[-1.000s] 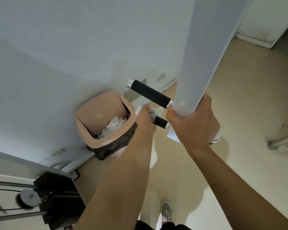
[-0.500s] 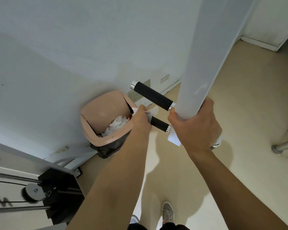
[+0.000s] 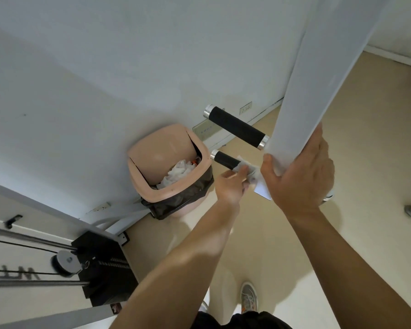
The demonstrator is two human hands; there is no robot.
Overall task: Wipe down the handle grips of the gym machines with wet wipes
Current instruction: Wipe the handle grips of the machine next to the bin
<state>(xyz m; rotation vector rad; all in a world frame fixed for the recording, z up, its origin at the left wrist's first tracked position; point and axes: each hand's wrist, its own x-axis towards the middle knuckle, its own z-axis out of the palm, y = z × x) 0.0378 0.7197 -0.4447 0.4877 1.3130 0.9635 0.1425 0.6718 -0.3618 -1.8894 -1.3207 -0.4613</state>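
Two black foam handle grips with silver end caps stick out left from a thick white machine post [image 3: 318, 74]. The upper grip [image 3: 236, 126] is bare. My left hand [image 3: 231, 187] wraps a white wet wipe [image 3: 246, 169] around the inner end of the lower grip [image 3: 223, 159], next to the post; the grip's outer end shows. My right hand [image 3: 299, 176] clasps the lower end of the white post, hiding where the lower grip joins it.
A pink swing-lid bin [image 3: 166, 162] with a black liner and used wipes stands against the white wall, just left of the grips. A black weight stack with cables and a pulley [image 3: 64, 262] sits lower left. Beige floor; my shoe [image 3: 248, 298] below.
My left hand slid the wipe along the lower grip from its outer end inward to the post, uncovering the outer end. My right hand stayed on the post.
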